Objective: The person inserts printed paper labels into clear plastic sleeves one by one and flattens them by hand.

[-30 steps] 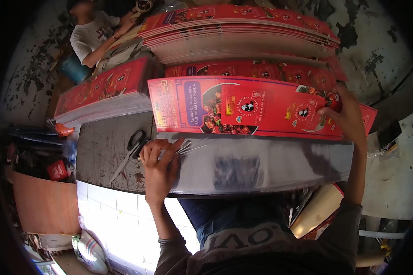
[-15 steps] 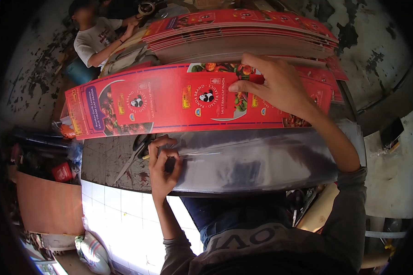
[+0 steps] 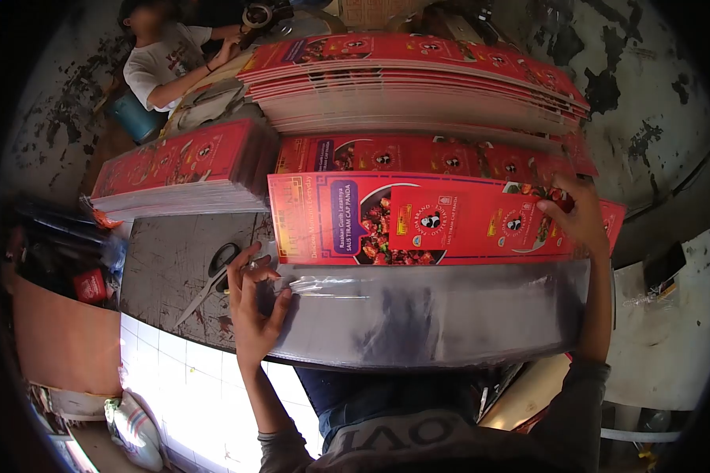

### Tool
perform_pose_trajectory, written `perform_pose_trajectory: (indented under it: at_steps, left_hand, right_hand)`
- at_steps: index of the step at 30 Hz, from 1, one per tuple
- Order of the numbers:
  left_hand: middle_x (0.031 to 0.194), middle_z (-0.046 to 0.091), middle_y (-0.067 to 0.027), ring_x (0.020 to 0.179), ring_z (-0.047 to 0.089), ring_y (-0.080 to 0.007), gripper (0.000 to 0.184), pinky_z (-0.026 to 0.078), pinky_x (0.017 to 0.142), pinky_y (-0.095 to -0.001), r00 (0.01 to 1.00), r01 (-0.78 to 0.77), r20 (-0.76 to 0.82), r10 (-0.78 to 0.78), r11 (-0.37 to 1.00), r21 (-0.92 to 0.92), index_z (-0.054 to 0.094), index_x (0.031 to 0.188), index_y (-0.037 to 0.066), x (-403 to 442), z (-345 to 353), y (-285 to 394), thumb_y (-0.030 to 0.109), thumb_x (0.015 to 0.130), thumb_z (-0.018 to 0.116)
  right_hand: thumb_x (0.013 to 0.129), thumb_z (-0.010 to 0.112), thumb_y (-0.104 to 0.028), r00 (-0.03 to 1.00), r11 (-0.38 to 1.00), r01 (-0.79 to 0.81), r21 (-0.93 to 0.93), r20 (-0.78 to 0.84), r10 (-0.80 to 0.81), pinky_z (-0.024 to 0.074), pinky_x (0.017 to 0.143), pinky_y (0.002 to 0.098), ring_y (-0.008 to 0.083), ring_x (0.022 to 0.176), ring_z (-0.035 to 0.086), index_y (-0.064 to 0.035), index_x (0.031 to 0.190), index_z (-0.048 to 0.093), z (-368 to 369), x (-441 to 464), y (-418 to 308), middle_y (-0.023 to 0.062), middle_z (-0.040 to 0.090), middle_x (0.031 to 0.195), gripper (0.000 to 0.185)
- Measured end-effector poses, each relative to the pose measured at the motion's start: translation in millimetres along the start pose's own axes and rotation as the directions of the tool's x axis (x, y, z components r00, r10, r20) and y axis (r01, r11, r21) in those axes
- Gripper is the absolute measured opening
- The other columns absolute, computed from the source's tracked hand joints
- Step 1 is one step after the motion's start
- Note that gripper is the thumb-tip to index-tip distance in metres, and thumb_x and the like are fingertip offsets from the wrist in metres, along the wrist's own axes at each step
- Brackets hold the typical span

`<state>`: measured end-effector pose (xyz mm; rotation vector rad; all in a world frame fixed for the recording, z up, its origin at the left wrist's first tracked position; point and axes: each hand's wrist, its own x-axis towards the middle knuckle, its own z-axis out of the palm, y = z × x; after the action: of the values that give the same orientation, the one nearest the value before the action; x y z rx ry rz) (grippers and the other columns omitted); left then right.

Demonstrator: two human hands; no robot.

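Note:
My right hand (image 3: pixel 577 214) grips a long red printed card strip (image 3: pixel 465 229) near its right end, thumb on the printed face. The strip shows panda logos and pictures of food. Its lower edge lies along the top of a stack of clear plastic sleeves (image 3: pixel 434 315) at the table's front. My left hand (image 3: pixel 254 303) is at the left end of that stack, fingers curled and thumb closed on the edge of the top plastic sleeve, where the film wrinkles and shines.
Scissors (image 3: pixel 207 285) lie on the scratched tabletop (image 3: pixel 162 256) at the left. Behind them stands a stack of red strips (image 3: pixel 173 169). A taller stack of strips (image 3: pixel 426 91) is at the back. Another person (image 3: pixel 170 67) works at the upper left.
My right hand has moved right and down with the red strip, uncovering the stack at the left. My left hand stays at the sleeves' left end, its thumb now against the film.

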<state>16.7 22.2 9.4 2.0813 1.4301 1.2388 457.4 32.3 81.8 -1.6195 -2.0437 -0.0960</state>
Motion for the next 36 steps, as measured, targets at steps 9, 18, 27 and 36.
perform_pose_trajectory:
  at_steps: [9,18,27,36]
  left_hand:
    - [0.085,0.054,-0.0054,0.077,0.048,-0.0103,0.020,0.039,0.071,-0.0235,0.978,0.188,0.152,-0.144,0.923,-0.337,0.048,0.101,0.002,12.4,-8.3,-23.3,0.012,0.084,0.056]
    - [0.096,0.055,-0.0111,0.091,0.052,-0.0154,0.038,0.037,0.084,-0.0295,0.983,0.179,0.027,-0.179,0.939,-0.294,0.035,0.122,0.002,4.7,-2.1,-20.7,0.015,0.089,0.048]
    - [0.094,0.059,-0.0125,0.087,0.054,-0.0133,0.025,0.040,0.079,-0.0250,0.977,0.207,0.006,-0.212,0.946,-0.250,0.043,0.112,-0.003,5.8,-3.8,-21.1,0.005,0.088,0.046]
    - [0.090,0.059,-0.0101,0.082,0.053,-0.0109,0.027,0.040,0.076,-0.0230,0.968,0.229,-0.021,-0.249,0.918,-0.324,0.042,0.113,-0.003,4.7,-1.9,-20.5,0.003,0.087,0.045]
  right_hand:
    - [0.067,0.072,-0.027,0.999,1.000,0.024,-0.016,0.040,-0.023,0.0370,0.049,0.0302,0.0194,0.049,0.046,-0.0031,0.078,0.062,-4.8,-6.4,4.9,0.0084,0.052,0.059,0.029]
    - [0.073,0.066,-0.041,0.977,0.995,-0.096,0.024,0.195,0.089,0.0394,0.053,0.0360,0.0225,0.052,0.052,-0.0032,0.072,0.061,27.1,4.1,-42.4,0.0105,0.055,0.057,0.038]
    - [0.075,0.066,-0.037,0.942,0.988,-0.092,0.124,0.331,0.046,0.0405,0.055,0.0339,0.0223,0.054,0.055,-0.0014,0.066,0.055,23.3,4.1,-34.4,0.0100,0.055,0.058,0.038]
    - [0.071,0.069,-0.038,0.998,0.994,0.034,0.102,0.052,-0.039,0.0402,0.048,0.0322,0.0223,0.051,0.053,-0.0017,0.067,0.053,9.0,-2.1,-36.4,0.0093,0.054,0.058,0.040]
